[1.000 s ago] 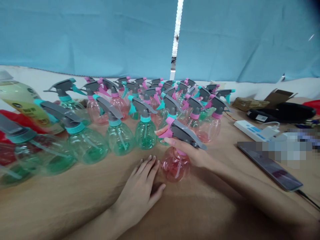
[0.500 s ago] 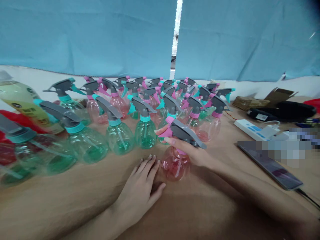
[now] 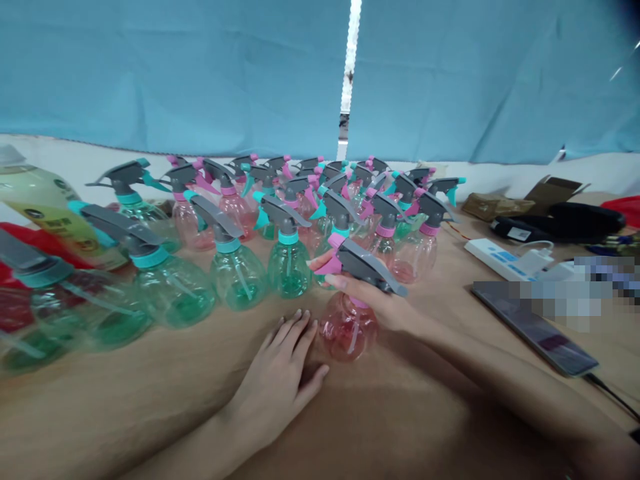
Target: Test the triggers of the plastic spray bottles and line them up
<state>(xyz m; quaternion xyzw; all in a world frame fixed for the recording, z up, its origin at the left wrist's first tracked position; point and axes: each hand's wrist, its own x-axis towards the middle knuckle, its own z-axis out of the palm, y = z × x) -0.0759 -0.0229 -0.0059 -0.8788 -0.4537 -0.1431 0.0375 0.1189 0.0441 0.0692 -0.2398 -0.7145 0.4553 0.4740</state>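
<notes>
A clear pink spray bottle with a grey and pink trigger head stands upright on the wooden table. My right hand is wrapped round its neck, just under the head, with fingers by the pink trigger. Flat on the table to the left of this bottle lies my left hand, fingers stretched out and holding nothing. Its fingertips are close to the bottle's base; I cannot tell whether they touch. Just beyond the hands stands a green spray bottle with a turquoise collar.
Several more green and pink spray bottles crowd the back and left, including a green one. A large yellowish bottle stands far left. On the right lie a phone with a cable, a white power strip and a cardboard box.
The view has shifted very slightly. Both hands keep their places, the right one still round the pink spray bottle's neck.
</notes>
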